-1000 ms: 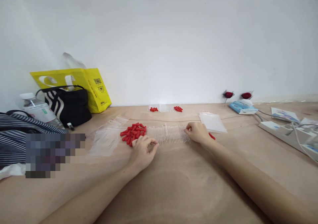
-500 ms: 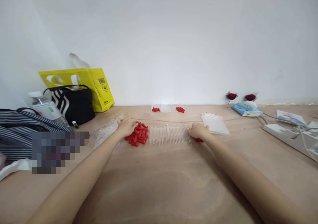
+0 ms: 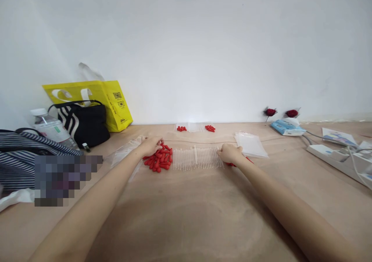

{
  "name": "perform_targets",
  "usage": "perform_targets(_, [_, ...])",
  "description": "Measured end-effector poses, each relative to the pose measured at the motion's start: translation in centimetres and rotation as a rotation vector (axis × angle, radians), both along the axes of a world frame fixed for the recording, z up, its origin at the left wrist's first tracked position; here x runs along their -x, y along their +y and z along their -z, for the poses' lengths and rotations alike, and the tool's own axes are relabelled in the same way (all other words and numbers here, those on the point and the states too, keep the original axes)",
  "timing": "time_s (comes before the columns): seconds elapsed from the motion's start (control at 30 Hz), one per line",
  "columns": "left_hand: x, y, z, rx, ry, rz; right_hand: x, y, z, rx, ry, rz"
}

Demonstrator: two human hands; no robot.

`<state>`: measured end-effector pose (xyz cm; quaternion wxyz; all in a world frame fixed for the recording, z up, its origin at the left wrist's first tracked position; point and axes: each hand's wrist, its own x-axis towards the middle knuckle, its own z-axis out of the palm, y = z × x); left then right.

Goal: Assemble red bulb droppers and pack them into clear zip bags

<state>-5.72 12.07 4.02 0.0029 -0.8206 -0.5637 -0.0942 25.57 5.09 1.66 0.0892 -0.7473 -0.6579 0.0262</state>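
Note:
My left hand (image 3: pixel 150 145) is over the upper left of a pile of small red rubber bulbs (image 3: pixel 159 161), with thumb and fingers apart. To the right of the pile lies a neat row of thin clear tubes (image 3: pixel 194 158), side by side. At the right end of that row my right hand (image 3: pixel 229 153) is closed, its fingers curled downward. More red bulbs (image 3: pixel 231 164) show partly from beneath it. Whatever its fingers pinch is hidden.
Clear zip bags lie left (image 3: pixel 123 153) and right (image 3: pixel 251 143). Farther back, another bag (image 3: pixel 195 127) has red bulbs at both ends. A yellow bag (image 3: pixel 116 111), black pouch (image 3: pixel 87 122) and bottle (image 3: pixel 52 128) stand left. Blue tissues (image 3: pixel 287 128) and a power strip (image 3: pixel 334 157) lie right.
My left hand has lifted slightly and its fingers have parted over the pile. My right hand has shifted a little left, and more red bulbs show at its right.

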Motion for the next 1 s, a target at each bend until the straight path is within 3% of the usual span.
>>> perform_targets(0.17, [0.1, 0.0, 0.3, 0.007, -0.047, -0.006, 0.8, -1.4, -0.7, -0.038, 0.026, -0.035])
perform_targets(0.33, [0.2, -0.2, 0.5, 0.023, -0.088, 0.005, 1.3, -3.6, -0.3, -0.115, 0.036, -0.07])
perform_targets(0.6, [1.1, -0.2, 0.4, -0.01, -0.179, 0.01, 0.0, -6.5, 2.2, -0.505, -0.009, -0.249])
perform_targets(0.8, [1.6, -0.1, 0.3, -0.002, -0.244, 0.003, -0.4, -7.2, 3.0, -0.513, -0.005, -0.329])
perform_targets(1.0, [1.9, -0.6, -1.1, 0.052, -0.327, 0.045, -0.3, -7.2, 2.9, -0.524, 0.033, -0.356])
